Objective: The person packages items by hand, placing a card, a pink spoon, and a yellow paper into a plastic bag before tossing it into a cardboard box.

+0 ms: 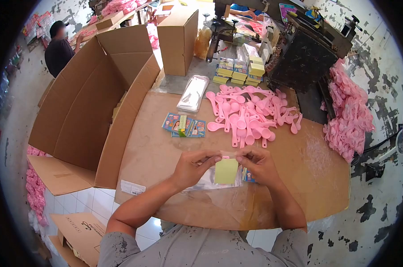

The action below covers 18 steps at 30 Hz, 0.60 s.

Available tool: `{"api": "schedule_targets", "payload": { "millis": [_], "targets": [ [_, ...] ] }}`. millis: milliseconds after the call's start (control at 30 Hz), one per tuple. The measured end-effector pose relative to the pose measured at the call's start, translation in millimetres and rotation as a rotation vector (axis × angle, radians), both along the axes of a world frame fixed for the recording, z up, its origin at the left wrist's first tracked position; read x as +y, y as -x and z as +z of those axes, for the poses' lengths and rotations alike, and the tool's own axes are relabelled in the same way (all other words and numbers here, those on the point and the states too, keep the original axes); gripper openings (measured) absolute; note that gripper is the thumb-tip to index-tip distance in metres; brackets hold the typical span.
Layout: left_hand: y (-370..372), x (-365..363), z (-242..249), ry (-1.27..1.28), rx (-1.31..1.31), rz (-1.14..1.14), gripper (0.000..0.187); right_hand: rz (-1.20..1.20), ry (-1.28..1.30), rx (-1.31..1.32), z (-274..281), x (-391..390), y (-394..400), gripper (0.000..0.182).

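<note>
My left hand and my right hand pinch the two top corners of a small clear plastic bag. A pale yellow-green card shows inside it, with a bit of pink at its upper edge. Under the bag lie more clear plastic bags, and printed blue cards show partly behind my right hand. Beyond my hands sits a heap of pink plastic spoons. To its left are a spread of blue printed cards and a stack of flat clear bags.
A large open cardboard box stands at the left of the cardboard-covered table. Stacked cards and a dark metal machine are at the back. Pink bundles hang right. A person in dark clothing is far left.
</note>
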<state>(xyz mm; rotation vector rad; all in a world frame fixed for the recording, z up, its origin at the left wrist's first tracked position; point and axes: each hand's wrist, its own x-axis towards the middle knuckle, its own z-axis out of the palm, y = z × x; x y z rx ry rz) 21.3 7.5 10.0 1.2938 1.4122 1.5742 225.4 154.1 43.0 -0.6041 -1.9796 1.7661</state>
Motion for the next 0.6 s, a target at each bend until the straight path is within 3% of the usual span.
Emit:
{"api": "schedule_targets", "payload": {
  "millis": [67, 267, 467, 600],
  "targets": [
    [7, 0, 5, -0.1, 0.22, -0.021, 0.02, 0.018, 0.036, 0.029, -1, 2, -2, 0.015],
    [19, 6, 0, -0.159, 0.305, -0.107, 0.026, 0.102, -0.111, -0.018, -2, 14, -7, 0.018],
    [21, 4, -5, -0.032, 0.236, -0.167, 0.027, 0.13, -0.106, 0.007, -5, 19, -7, 0.017],
    [9, 3, -7, 0.061, -0.048, -0.134, 0.021, 0.103, -0.138, -0.038, -12, 17, -5, 0.014]
  ]
}}
